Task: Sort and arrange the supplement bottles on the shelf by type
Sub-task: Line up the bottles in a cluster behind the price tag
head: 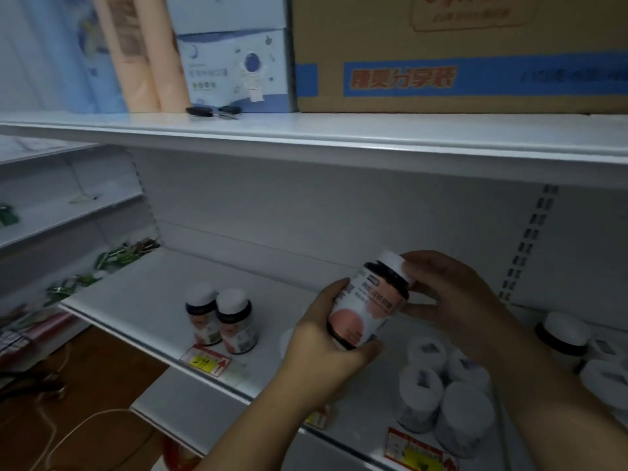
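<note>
Shelving in white metal fills the view. A big cardboard carton sits toward the upper board's right end, with blue astronaut-print boxes left of it, then peach tubes, and a dark small object at that board's front edge. On the middle shelf, two dark bottles with white caps stand side by side near the front edge, above a yellow price tag. A cluster of white-capped bottles crowds the front right, and a larger dark jar stands at the far right. Above that shelf, between the groups, the left hand wraps the base of a tilted pink-labelled bottle, while the right hand pinches its white cap. Green packets lie on the neighbouring bay to the left.
</note>
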A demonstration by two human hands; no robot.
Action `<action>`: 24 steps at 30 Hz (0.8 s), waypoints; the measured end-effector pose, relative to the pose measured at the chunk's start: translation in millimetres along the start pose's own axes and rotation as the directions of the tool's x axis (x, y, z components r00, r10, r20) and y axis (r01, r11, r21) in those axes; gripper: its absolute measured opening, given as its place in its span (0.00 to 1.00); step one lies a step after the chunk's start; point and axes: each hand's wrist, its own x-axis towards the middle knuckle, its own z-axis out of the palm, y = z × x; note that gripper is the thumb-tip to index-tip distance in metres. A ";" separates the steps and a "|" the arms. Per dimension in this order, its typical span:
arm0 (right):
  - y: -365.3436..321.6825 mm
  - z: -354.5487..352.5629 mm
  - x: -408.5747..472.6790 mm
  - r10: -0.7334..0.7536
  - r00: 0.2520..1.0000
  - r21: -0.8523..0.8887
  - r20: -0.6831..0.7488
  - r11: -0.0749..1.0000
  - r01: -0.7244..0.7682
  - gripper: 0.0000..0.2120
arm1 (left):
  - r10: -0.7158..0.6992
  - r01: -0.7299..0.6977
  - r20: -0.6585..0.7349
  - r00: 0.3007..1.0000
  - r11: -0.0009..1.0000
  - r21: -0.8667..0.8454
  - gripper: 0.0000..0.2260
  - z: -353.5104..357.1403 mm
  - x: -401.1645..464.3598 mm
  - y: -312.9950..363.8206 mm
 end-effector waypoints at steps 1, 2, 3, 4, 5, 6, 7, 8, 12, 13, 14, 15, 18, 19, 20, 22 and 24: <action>-1.4 8.8 3.9 -0.011 1.000 -0.021 0.002 1.000 0.011 0.06 | 0.010 -0.010 0.004 1.000 1.000 -0.004 0.31 -8.9 3.6 -2.6; -2.9 20.4 8.3 -0.028 1.000 -0.045 0.009 0.999 0.028 0.05 | 0.022 -0.022 0.003 1.000 1.000 -0.008 0.31 -19.9 7.8 -6.1; -4.6 33.7 13.2 -0.051 0.999 -0.066 0.016 0.996 0.052 0.03 | 0.036 -0.036 0.002 0.999 0.999 -0.011 0.31 -32.3 12.1 -9.8; -5.8 49.1 19.1 -0.082 0.996 -0.083 0.020 0.993 0.083 0.03 | 0.050 -0.050 0.006 0.999 0.999 -0.018 0.31 -46.6 16.8 -14.0; -6.9 66.5 25.8 -0.110 0.994 -0.096 0.021 0.989 0.111 0.03 | 0.055 -0.055 0.017 0.998 0.998 -0.029 0.31 -63.0 21.8 -18.4; -7.3 84.6 33.0 -0.131 0.991 -0.100 0.015 0.986 0.132 0.03 | 0.052 -0.050 0.036 0.998 0.998 -0.042 0.31 -81.3 27.3 -22.2; -7.0 102.7 41.3 -0.147 0.989 -0.101 0.010 0.984 0.147 0.02 | 0.050 -0.047 0.054 0.997 0.998 -0.046 0.31 -100.8 33.1 -25.6; -5.8 120.2 50.3 -0.159 0.987 -0.106 0.009 0.982 0.159 0.02 | 0.050 -0.047 0.069 0.996 0.998 -0.040 0.31 -120.9 39.7 -30.0; 3.2 178.8 88.0 -0.194 0.980 -0.149 -0.035 0.971 0.187 0.04 | 0.000 0.001 0.069 0.998 1.000 -0.020 0.29 -192.9 66.1 -55.3; 6.4 190.0 97.6 -0.205 0.977 -0.166 -0.061 0.967 0.193 0.05 | -0.010 0.010 0.048 0.999 1.000 -0.009 0.28 -208.0 71.7 -61.6; 10.2 200.0 107.6 -0.215 0.973 -0.190 -0.083 0.962 0.197 0.07 | -0.015 0.015 0.024 1.000 1.000 -0.007 0.27 -221.7 77.3 -67.5; 14.7 208.5 118.0 -0.223 0.970 -0.225 -0.094 0.954 0.198 0.09 | -0.017 0.017 0.004 1.000 1.000 -0.014 0.26 -234.0 83.1 -73.2; 33.7 226.1 149.5 -0.189 0.977 -0.352 -0.097 0.925 0.144 0.15 | -0.031 0.029 -0.023 0.999 0.997 -0.067 0.22 -262.9 97.0 -90.3; 41.7 230.1 158.8 -0.153 0.984 -0.383 -0.095 0.918 0.106 0.18 | -0.045 0.043 -0.021 0.999 0.995 -0.085 0.21 -269.8 100.4 -96.0; 50.6 233.9 166.6 -0.110 0.990 -0.409 -0.090 0.910 0.064 0.22 | -0.062 0.060 -0.012 0.998 0.993 -0.100 0.20 -275.5 103.2 -101.3; 70.5 239.7 177.0 -0.021 0.997 -0.450 -0.079 0.893 -0.017 0.27 | -0.097 0.098 0.011 0.995 0.988 -0.123 0.19 -282.6 107.8 -111.1; 91.3 243.7 180.5 0.053 0.997 -0.476 -0.059 0.876 -0.074 0.28 | -0.142 0.145 0.030 0.989 0.978 -0.148 0.18 -286.0 111.9 -119.1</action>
